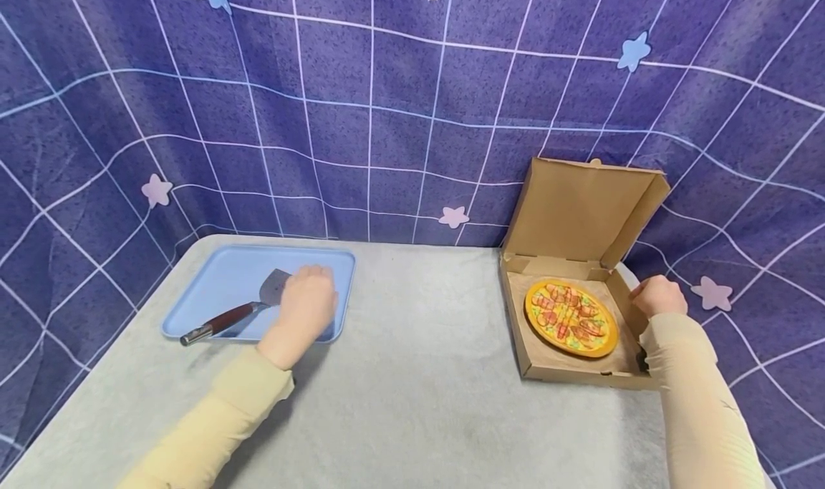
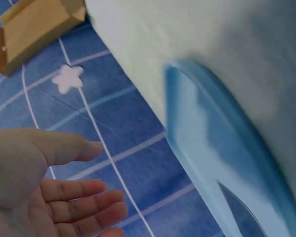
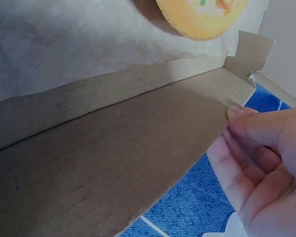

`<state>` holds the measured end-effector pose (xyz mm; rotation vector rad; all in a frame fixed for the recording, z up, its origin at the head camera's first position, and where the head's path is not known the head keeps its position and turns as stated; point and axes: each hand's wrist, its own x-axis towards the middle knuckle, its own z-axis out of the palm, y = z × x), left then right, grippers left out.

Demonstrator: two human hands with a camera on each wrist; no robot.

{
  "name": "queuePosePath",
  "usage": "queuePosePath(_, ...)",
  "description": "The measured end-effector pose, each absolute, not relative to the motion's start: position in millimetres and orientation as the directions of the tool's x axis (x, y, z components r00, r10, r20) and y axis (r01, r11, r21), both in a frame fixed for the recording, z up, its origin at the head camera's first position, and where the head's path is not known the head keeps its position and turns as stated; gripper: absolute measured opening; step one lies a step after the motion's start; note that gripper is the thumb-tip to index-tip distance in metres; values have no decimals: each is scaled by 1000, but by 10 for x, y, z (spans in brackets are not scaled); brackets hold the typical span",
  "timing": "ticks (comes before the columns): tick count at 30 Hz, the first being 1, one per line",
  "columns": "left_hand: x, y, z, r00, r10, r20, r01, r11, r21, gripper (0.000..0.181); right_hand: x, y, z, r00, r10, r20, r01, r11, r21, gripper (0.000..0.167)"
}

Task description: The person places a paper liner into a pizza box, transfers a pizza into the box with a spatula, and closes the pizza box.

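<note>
My left hand (image 1: 308,297) hovers above the right part of a light blue tray (image 1: 225,267), fingers loosely bent and holding nothing in the left wrist view. Beside it lies a spatula (image 1: 225,320) with a dark blade and brown handle; the hand covers part of the blade in the head view. At the right, my right hand (image 1: 660,297) pinches the edge of the side flap (image 3: 138,133) of an open cardboard pizza box (image 1: 567,376). Thumb on top, fingers underneath. Inside the box a pizza (image 1: 571,317) lies on brownish paper, the lid (image 1: 580,206) raised behind it.
Both the tray and the box stand on a grey table (image 1: 425,374), with a wide gap between them. A purple curtain (image 1: 387,138) with a grid and stars hangs behind the table and at its sides. The spatula's handle sticks out over the tray's front rim.
</note>
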<state>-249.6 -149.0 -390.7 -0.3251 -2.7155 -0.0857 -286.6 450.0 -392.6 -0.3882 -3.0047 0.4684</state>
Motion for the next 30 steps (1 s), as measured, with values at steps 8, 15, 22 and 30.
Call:
queuePosePath(8,-2587,-1101,-3825,-861,263,436,293,956,3,25,-2858,4483,-3916,-964,264,29,244,922,-301,32)
queuePosePath(15,-2675,-849,-3787,-846,315,431,351,936,4,28,-2871,4491,-3913,-966,259,25,240,923,-301,31)
queuePosePath(22,-2709,-631,-3729,-827,366,427,410,912,12,29,-2878,4511,-3924,-965,260,25,241,922,-302,31)
queuePosePath(30,-2739,-447,-3773,-800,412,436,480,875,55,27,-2866,4473,-3909,-963,267,30,247,925,-290,29)
